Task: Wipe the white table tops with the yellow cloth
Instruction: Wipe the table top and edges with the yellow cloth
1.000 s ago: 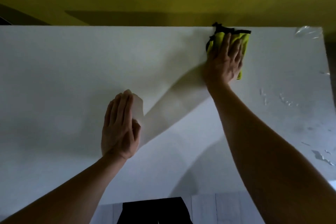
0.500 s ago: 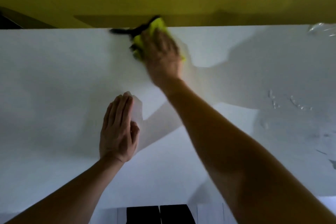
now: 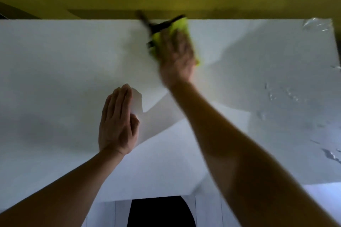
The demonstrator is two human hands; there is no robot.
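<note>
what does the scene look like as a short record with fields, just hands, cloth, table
left hand: flat on the table, fingers straight
right hand: pressing the cloth, blurred by motion
cloth: yellow with dark edge, at the table's far edge
table: white, wet patches at its right side

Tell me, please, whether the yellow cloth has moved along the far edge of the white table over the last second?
Yes. The yellow cloth first swept left, then partway back right, ending left of its start, judged against the still left hand.
</note>
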